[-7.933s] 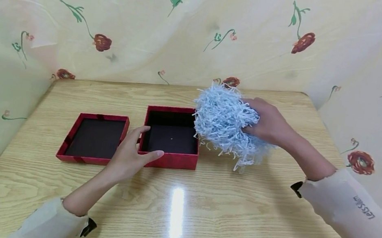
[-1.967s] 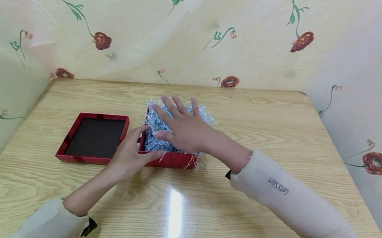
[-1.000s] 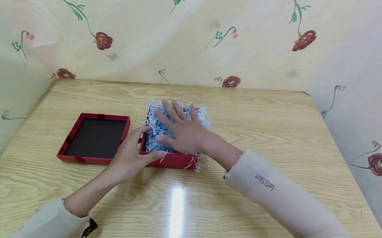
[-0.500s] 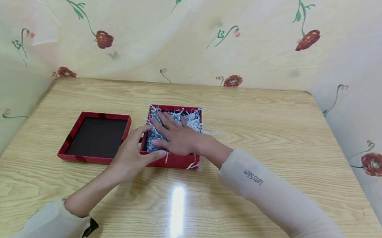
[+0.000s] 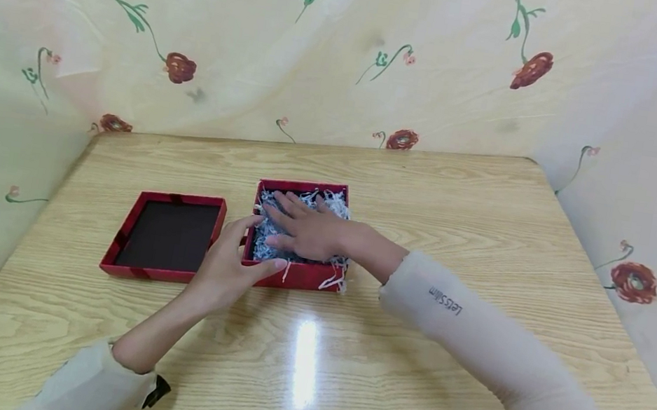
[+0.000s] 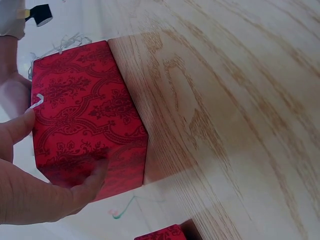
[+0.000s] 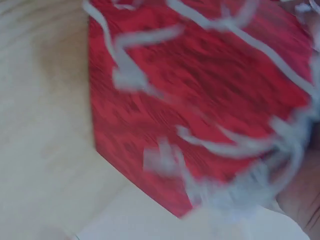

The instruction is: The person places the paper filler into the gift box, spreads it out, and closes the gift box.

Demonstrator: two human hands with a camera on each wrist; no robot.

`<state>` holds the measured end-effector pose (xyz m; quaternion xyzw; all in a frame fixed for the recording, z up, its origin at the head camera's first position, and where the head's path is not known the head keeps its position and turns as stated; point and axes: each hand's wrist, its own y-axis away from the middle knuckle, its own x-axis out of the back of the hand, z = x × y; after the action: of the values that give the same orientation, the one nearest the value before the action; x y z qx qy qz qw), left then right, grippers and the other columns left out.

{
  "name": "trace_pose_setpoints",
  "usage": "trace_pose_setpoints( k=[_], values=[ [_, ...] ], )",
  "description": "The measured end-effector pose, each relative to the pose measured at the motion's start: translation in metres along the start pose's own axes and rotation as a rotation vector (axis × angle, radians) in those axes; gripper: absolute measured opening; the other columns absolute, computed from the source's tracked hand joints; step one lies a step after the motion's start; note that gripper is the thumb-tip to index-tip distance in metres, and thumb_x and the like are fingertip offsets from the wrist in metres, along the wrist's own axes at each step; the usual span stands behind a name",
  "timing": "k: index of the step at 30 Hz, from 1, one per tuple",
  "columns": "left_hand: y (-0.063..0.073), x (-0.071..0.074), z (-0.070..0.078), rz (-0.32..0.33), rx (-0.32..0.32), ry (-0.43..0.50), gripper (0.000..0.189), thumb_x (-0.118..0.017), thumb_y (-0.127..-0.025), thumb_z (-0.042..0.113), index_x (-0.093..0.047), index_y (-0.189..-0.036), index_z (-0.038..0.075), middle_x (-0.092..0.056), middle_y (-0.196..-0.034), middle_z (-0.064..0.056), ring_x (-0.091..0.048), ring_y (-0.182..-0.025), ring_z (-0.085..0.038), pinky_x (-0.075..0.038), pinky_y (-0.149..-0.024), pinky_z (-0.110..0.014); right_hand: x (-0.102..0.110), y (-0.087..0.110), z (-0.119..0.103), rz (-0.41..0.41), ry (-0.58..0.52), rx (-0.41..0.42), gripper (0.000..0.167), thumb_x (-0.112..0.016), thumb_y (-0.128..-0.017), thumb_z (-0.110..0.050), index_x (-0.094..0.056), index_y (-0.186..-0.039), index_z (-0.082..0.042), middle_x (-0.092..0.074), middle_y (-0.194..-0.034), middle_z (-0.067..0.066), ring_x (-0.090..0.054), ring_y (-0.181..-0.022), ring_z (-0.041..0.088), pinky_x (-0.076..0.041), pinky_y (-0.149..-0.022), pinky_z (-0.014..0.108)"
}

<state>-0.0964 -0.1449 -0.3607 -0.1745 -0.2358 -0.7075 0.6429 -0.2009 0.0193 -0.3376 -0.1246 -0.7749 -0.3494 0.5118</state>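
Observation:
A red patterned box (image 5: pixel 308 278) stands on the table in the head view, filled with pale blue shredded paper (image 5: pixel 336 205). My right hand (image 5: pixel 313 233) presses flat on the paper, fingers spread, inside the box. At the box's near left corner, my left hand (image 5: pixel 226 266) holds it, the thumb on the front wall and fingers at the left side. The left wrist view shows this thumb-and-finger hold on the box wall (image 6: pixel 87 100). Loose paper strips (image 7: pixel 235 150) hang over the red wall (image 7: pixel 175 105) in the blurred right wrist view, where most of my right hand is hidden.
Left of the box lies a shallow red lid (image 5: pixel 155 273) with a dark inside, its open side up. The wood-grain table (image 5: pixel 434 391) bears a bright light reflection. A flowered cloth (image 5: pixel 234 28) hangs behind and at the sides.
Earlier my right hand gripped the paper wad beside the box. The paper now lies inside, pressed lower, with the far rim visible. My left hand has kept its place.

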Motion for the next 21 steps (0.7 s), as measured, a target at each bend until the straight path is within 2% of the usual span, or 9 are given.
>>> trace_pose_setpoints(
  k=[6,12,16,21],
  values=[
    [0.0,0.001,0.002,-0.007,0.007,-0.007,0.084,-0.071,-0.085,0.043,-0.026,-0.15,0.014,-0.026,-0.154,-0.01,-0.029,-0.139,-0.033,-0.035,-0.105,-0.058,0.014,0.023,0.001,0.141,0.035,0.029,0.07,-0.03,-0.1,-0.056,0.001,-0.155,-0.027,0.014,-0.16,0.001,0.016,-0.145,0.019,0.01,-0.112,0.059],
    [0.0,0.001,0.003,-0.003,0.007,-0.016,0.083,-0.072,-0.085,0.042,-0.027,-0.15,0.015,-0.026,-0.154,-0.01,-0.03,-0.139,-0.034,-0.037,-0.104,-0.057,0.014,0.039,0.009,0.247,0.11,0.027,0.074,-0.036,-0.099,-0.056,0.0,-0.155,-0.025,0.014,-0.161,0.003,0.014,-0.146,0.022,0.014,-0.11,0.06],
    [0.0,0.001,0.002,0.001,0.004,-0.022,0.083,-0.073,-0.085,0.041,-0.028,-0.15,0.014,-0.026,-0.154,-0.01,-0.03,-0.139,-0.034,-0.037,-0.104,-0.057,0.009,0.045,0.016,0.241,0.122,0.029,0.076,-0.038,-0.098,-0.056,0.0,-0.155,-0.023,0.013,-0.161,0.005,0.014,-0.146,0.024,0.016,-0.109,0.061],
    [0.0,0.0,0.002,-0.001,0.004,-0.027,0.083,-0.073,-0.084,0.041,-0.028,-0.149,0.014,-0.027,-0.153,-0.01,-0.031,-0.138,-0.034,-0.037,-0.104,-0.057,0.005,0.052,0.023,0.199,0.085,0.05,0.08,-0.038,-0.096,-0.06,0.001,-0.155,-0.024,0.015,-0.16,0.005,0.015,-0.146,0.026,0.015,-0.109,0.062]
  ],
)
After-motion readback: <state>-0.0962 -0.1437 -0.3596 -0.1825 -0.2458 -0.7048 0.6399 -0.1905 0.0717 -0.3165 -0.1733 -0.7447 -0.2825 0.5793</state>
